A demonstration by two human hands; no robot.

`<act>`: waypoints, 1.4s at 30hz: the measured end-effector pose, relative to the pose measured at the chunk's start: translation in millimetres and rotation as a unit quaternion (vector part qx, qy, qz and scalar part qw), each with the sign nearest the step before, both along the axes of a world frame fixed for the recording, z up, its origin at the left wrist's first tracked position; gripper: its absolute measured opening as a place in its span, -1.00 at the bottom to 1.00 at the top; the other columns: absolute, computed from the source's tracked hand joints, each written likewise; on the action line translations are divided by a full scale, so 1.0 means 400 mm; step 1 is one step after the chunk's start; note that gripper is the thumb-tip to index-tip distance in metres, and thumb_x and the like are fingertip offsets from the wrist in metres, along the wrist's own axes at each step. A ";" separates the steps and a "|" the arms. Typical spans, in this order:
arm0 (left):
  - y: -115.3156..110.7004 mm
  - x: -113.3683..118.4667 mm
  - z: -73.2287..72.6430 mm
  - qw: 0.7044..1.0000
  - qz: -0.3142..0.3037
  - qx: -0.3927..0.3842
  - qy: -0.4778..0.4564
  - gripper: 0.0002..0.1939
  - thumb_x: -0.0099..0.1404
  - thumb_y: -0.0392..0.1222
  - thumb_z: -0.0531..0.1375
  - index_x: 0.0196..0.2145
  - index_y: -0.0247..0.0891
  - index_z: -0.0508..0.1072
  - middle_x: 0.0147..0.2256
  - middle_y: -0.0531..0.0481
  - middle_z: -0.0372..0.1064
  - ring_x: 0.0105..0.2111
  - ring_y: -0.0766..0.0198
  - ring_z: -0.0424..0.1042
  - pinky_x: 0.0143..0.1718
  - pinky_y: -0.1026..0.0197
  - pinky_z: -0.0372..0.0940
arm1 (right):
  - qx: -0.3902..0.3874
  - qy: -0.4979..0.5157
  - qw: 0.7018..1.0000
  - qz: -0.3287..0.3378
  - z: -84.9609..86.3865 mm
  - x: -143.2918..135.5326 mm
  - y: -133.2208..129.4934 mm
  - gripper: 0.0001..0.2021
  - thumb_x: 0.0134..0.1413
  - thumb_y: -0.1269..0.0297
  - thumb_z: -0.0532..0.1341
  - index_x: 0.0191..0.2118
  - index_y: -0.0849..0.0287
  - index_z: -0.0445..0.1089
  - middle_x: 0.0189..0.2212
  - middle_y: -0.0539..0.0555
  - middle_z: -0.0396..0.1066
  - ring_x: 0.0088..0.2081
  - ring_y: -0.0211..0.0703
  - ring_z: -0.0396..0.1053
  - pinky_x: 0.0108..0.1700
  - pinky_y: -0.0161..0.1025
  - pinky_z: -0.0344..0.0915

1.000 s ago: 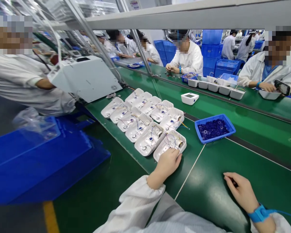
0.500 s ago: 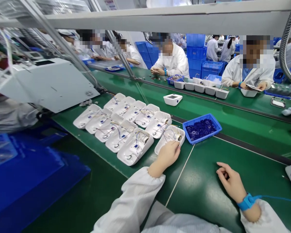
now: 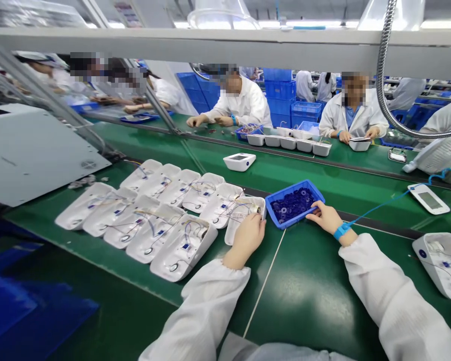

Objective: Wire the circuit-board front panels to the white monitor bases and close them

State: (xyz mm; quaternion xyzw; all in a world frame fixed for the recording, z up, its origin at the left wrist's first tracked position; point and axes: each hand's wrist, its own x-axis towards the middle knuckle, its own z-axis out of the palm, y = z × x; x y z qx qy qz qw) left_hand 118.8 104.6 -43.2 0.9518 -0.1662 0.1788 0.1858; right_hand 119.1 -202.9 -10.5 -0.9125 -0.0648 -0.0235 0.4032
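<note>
My left hand [image 3: 246, 234] is closed over the near right edge of a white plastic housing [image 3: 233, 220] with wires and small parts inside; its fingertips are partly hidden. Just right of that housing stands a blue tray [image 3: 295, 222] filled with dark blue ring-shaped pieces [image 3: 291, 204]. At the tray's right corner, my right hand [image 3: 325, 218] pinches the rim between thumb and fingers. A blue wrist strap [image 3: 342, 230] with a cord is on my right wrist.
Rows of wired white housings [image 3: 184, 248] lie to the left. Another open housing [image 3: 441, 265] sits at the right. A white device with a screen [image 3: 239, 161] rests on the green belt. Co-workers sit across it. A metal flexible tube [image 3: 383, 75] hangs upper right.
My right hand has moved from above the bench forward to the blue tray's rim and taken hold of it. My left hand stays at the same housing. The view has turned right.
</note>
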 end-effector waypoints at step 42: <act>-0.469 -0.294 0.005 0.847 -0.443 -0.220 0.196 -0.82 0.30 -0.35 0.10 -0.21 -0.26 0.48 -0.36 -0.09 0.51 -0.34 0.19 0.49 -0.28 0.16 0.37 | -0.198 0.043 0.937 -0.285 0.115 0.022 -0.526 -0.62 0.26 0.18 0.28 0.13 0.21 0.37 0.15 0.20 0.36 0.14 0.07 0.35 0.17 0.17 0.30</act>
